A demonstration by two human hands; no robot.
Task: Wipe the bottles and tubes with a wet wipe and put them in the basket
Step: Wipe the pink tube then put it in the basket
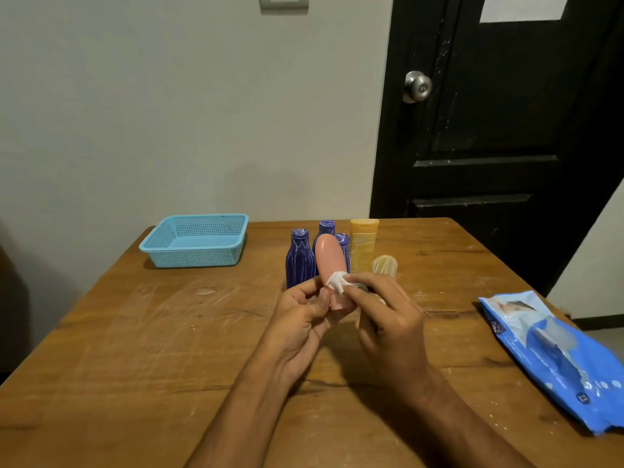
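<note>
Left hand (305, 312) grips the lower end of a pink tube (331, 261), fingers and thumb curled round it; the tube stands tilted, rounded end up and away from the person. Right hand (385, 315) pinches a white wet wipe (336, 281) against the tube just above the left thumb, fingers bent.

Right behind the hands: three purple bottles (300, 261), upright and close together, partly hidden by the tube. Beside them, toward the right hand's side, a tall yellow bottle (363, 244), with a pale yellow tube (385, 265) just past the right fingertips.

Far off to the left of the left hand, near the table's back edge: a light blue basket (196, 240), nothing seen inside.

Well right of the right hand: a blue pack of wipes (553, 356), lying flat near the edge of the wooden table (135, 349).
</note>
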